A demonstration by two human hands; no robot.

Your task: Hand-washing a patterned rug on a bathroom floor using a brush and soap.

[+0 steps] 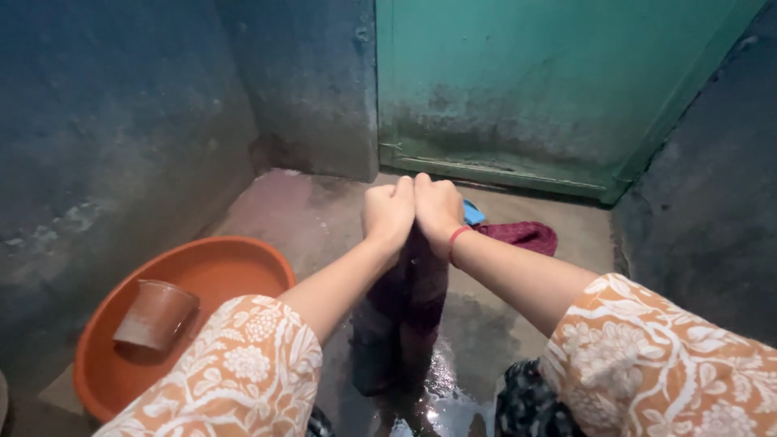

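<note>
Both fists, left hand (388, 212) and right hand (438, 209), are gripping the wet dark cloth (401, 320) with closed fingers, wringing it; next likely calls for a tighter twist.

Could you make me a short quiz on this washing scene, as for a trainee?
1. True or false: both hands grip the dark wet cloth together.
2. What lies inside the orange basin? A) a brown mug B) a brush C) soap
3. Which wrist wears the red band?

Key:
1. True: the left hand and right hand are fisted side by side at its top.
2. A: the brown mug lies on its side.
3. The right.
</note>
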